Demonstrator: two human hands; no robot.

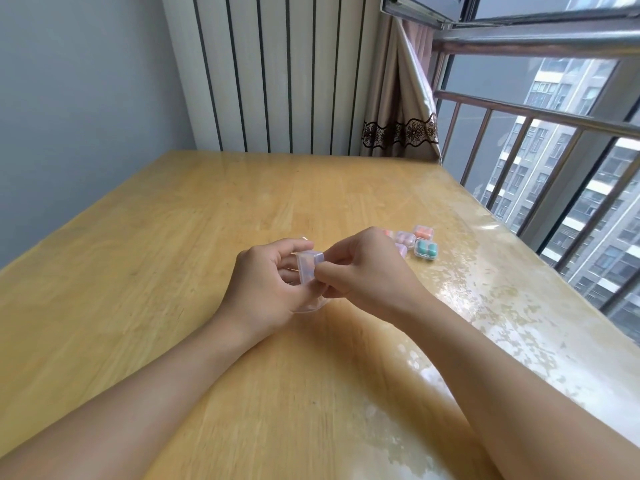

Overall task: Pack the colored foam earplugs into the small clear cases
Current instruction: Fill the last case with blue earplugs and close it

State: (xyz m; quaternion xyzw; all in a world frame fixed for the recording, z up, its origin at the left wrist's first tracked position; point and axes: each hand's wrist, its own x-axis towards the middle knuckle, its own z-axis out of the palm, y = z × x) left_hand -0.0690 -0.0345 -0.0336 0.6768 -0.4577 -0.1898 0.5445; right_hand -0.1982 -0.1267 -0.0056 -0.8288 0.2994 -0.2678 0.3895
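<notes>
Held case: a small clear case [309, 267], lid down, raised above the table between both hands, near the middle of the view. A pale purple tint shows through its walls; the contents cannot be made out.
Left hand: the left hand [266, 282] grasps the case from the left side, fingers curled behind it and thumb towards the near edge.
Right hand: the right hand [367, 271] pinches the right edge of the same case, thumb and forefinger pressed together on it, the other fingers folded under.
Clear item below: a rounded transparent edge [311, 308] shows beneath the hands, on the table; what it is cannot be told.
Packed cases: a cluster lies on the table just beyond and to the right of the right hand. The teal-filled case [426, 250] is nearest the window side; the orange-filled case [423, 232] sits just behind it; a purple-filled case [405, 239] lies beside them on the left. Further cases are partly hidden by the right hand.
Table: wooden table [173, 237] with a glossy surface, blotched and reflective along its right side.
Surroundings: white panelled wall [277, 71] behind the table, a curtain [401, 109] with a dark lace band at the corner, window railing [554, 133] on the right with apartment blocks beyond.
</notes>
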